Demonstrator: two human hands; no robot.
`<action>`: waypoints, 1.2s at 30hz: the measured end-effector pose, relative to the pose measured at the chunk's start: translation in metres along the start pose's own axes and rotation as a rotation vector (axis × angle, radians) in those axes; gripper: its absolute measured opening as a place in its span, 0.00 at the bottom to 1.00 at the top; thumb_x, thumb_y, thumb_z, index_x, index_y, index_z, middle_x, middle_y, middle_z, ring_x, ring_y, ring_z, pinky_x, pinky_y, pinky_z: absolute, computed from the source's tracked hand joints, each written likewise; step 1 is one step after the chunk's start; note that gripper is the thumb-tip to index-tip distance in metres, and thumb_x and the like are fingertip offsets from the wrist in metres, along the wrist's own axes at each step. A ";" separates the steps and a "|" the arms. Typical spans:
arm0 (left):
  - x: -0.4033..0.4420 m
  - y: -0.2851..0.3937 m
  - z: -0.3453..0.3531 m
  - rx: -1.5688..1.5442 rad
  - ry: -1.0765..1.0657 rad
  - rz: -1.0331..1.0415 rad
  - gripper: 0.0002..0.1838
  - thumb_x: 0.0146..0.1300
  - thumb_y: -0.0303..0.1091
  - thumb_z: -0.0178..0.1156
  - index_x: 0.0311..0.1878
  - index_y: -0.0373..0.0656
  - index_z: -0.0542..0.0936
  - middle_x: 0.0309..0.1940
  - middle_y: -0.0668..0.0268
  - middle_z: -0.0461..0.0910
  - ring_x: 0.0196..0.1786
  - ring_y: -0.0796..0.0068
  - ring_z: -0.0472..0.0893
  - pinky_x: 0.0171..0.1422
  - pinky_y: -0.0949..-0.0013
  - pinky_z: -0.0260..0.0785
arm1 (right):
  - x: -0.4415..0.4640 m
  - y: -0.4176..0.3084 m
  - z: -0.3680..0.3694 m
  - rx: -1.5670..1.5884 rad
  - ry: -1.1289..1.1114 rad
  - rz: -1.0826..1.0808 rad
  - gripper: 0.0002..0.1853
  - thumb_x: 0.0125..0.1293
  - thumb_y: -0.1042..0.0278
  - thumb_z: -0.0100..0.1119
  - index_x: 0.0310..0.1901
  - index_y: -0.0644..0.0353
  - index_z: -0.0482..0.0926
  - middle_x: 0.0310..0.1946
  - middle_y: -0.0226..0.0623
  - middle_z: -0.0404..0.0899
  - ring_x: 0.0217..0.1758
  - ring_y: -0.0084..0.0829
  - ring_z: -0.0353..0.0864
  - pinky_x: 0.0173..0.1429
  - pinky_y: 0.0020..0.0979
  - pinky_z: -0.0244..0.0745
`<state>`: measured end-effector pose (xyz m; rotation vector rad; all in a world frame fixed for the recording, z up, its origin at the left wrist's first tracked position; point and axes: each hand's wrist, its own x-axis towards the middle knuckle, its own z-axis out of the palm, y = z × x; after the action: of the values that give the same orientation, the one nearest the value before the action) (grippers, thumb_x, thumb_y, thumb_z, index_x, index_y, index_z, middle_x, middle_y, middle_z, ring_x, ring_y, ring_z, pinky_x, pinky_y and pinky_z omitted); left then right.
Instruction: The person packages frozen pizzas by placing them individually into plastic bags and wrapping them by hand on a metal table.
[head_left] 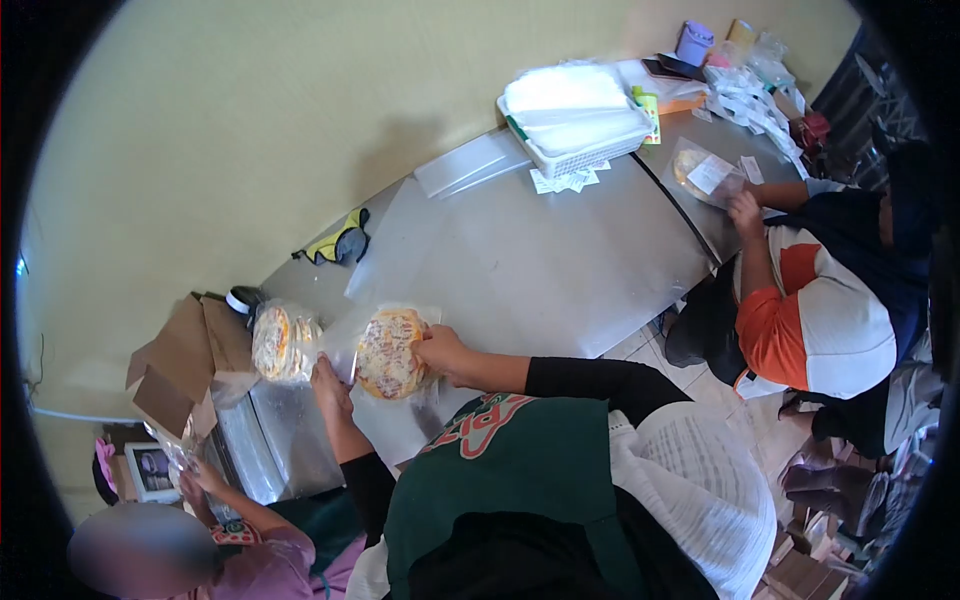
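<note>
A round pizza in a clear plastic bag lies over the metal table, between my two hands. My right hand grips the bagged pizza at its right edge. At the left, my left hand is at the bag's open-looking plastic edge, its fingers pressed together; what they pinch is too small to make out. Just beyond my left hand, a stack of bagged pizzas rests on the table.
On the metal table are a white basket of plastic bags and a yellow-black cloth item. A cardboard box stands left. One co-worker handles a bagged pizza; another is lower left.
</note>
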<state>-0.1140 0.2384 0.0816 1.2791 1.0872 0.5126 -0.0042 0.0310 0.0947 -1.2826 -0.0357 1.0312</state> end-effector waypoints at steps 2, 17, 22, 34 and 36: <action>0.004 -0.004 -0.003 0.032 -0.025 0.019 0.21 0.67 0.49 0.47 0.47 0.38 0.70 0.37 0.63 0.73 0.36 0.69 0.76 0.40 0.64 0.73 | -0.007 -0.007 0.005 -0.031 0.038 -0.063 0.17 0.56 0.72 0.57 0.45 0.72 0.70 0.38 0.43 0.74 0.38 0.31 0.75 0.41 0.30 0.73; -0.049 0.043 0.021 -0.294 -0.224 0.066 0.23 0.67 0.43 0.50 0.56 0.33 0.67 0.49 0.57 0.74 0.50 0.66 0.76 0.54 0.66 0.70 | 0.005 -0.023 -0.002 0.321 -0.311 -0.145 0.21 0.60 0.67 0.58 0.51 0.66 0.64 0.44 0.42 0.71 0.44 0.33 0.75 0.49 0.32 0.71; -0.102 0.100 0.069 -0.371 -0.245 0.166 0.18 0.66 0.40 0.52 0.52 0.35 0.70 0.45 0.60 0.76 0.46 0.72 0.78 0.48 0.71 0.71 | -0.023 -0.072 -0.049 0.897 -0.736 -0.070 0.22 0.67 0.55 0.44 0.54 0.64 0.68 0.52 0.43 0.73 0.52 0.34 0.75 0.56 0.33 0.72; -0.148 0.060 0.207 -0.319 -0.589 -0.044 0.10 0.66 0.38 0.52 0.44 0.42 0.72 0.36 0.68 0.76 0.38 0.76 0.77 0.44 0.71 0.70 | -0.057 -0.071 -0.183 1.014 -0.612 -0.205 0.26 0.68 0.53 0.37 0.60 0.62 0.66 0.56 0.47 0.71 0.57 0.42 0.73 0.62 0.46 0.67; -0.147 0.043 0.221 -0.265 -0.658 -0.092 0.10 0.66 0.37 0.52 0.46 0.42 0.71 0.38 0.67 0.76 0.42 0.73 0.77 0.50 0.66 0.70 | -0.067 -0.064 -0.203 1.006 -0.519 -0.203 0.28 0.67 0.51 0.36 0.61 0.63 0.64 0.56 0.48 0.70 0.58 0.44 0.72 0.62 0.47 0.66</action>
<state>0.0217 0.0185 0.1557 1.0438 0.5013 0.1332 0.1071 -0.1623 0.1084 -0.0863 -0.0345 0.9748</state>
